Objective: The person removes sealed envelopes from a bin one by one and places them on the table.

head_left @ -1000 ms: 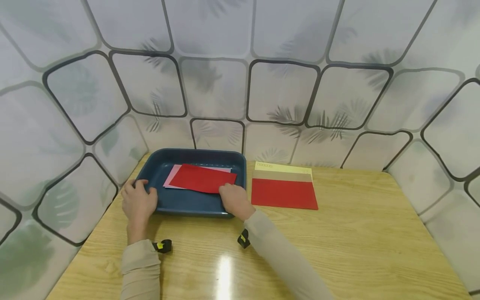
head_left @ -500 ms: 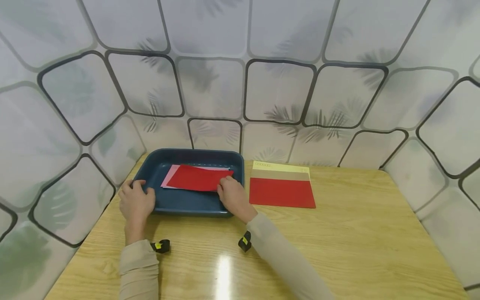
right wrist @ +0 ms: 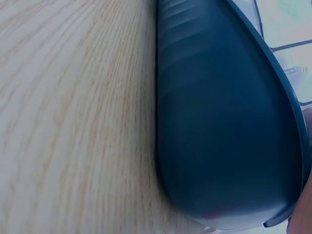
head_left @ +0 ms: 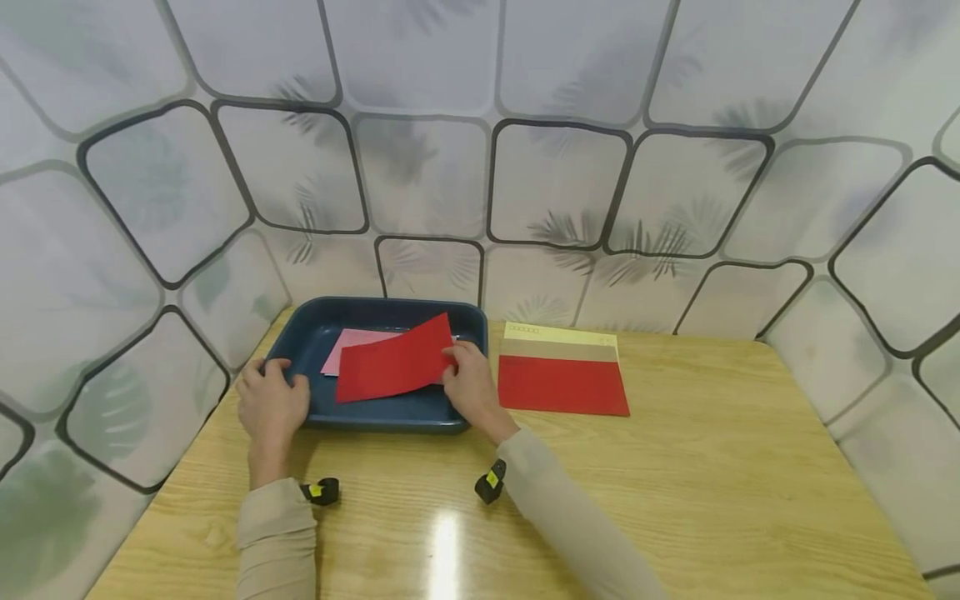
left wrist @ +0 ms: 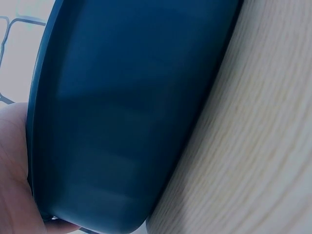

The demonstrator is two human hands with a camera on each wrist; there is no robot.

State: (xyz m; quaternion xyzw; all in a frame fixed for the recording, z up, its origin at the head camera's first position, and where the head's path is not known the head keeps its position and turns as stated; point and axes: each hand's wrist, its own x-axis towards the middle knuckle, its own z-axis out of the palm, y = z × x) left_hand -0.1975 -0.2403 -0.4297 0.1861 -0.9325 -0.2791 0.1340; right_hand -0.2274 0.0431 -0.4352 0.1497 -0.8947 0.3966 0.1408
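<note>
In the head view, a wood-grained surface [head_left: 735, 483] fills the lower part of the frame, with a streak of glare at bottom centre. Pale wall covering [head_left: 427, 175] rises behind it and along both sides, printed with dark rounded outlines and grey leaf shapes. A dark blue tray [head_left: 375, 422] sits left of centre on the surface, near the wall. The left hand [head_left: 272, 408] holds the tray's near left corner, fingers bent over the rim. The right hand [head_left: 474, 390] has its fingers clamped on the right end of a red sheet [head_left: 390, 367], which bends upward there over pink paper [head_left: 354, 340] inside the tray. Right of the tray, red [head_left: 562, 385], tan and yellow papers overlap on the surface.

In the left wrist view, the tray's outer side crosses the middle, the hand at lower left and pale grain at right.

In the right wrist view, grain fills the left, the tray stands right of centre, and patterned wall shows at upper right; the hand's fingers cannot be made out.
</note>
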